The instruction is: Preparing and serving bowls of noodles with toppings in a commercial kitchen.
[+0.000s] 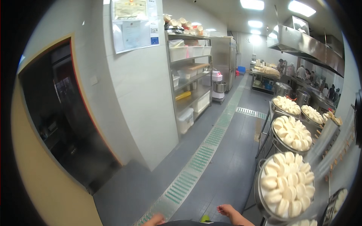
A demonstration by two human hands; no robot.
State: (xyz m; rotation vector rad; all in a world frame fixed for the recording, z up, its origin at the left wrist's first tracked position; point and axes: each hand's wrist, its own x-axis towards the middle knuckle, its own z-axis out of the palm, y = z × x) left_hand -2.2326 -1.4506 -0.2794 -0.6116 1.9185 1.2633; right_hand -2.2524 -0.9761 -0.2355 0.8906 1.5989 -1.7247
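Observation:
Low in the head view, my left hand (157,218) is blurred at the bottom edge over a floor drain grate (181,183); its fingers are not clear. My right hand (225,210) hangs over the grey floor with loosely bent fingers and nothing visible in it. To its right, apart from it, stands a round metal steamer tray (258,195) filled with pale folded buns (288,186). Behind that are more round trays of similar buns (292,132), lined up along the right side. A green shoe tip (204,218) shows between my hands.
A metal shelf rack (192,77) with plastic bins stands left of the aisle, before a stand mixer (219,86) and a steel cabinet (223,59). A dark doorway (65,113) opens at left. Beyond the trays are a worktable (261,74) and an extractor hood (305,42).

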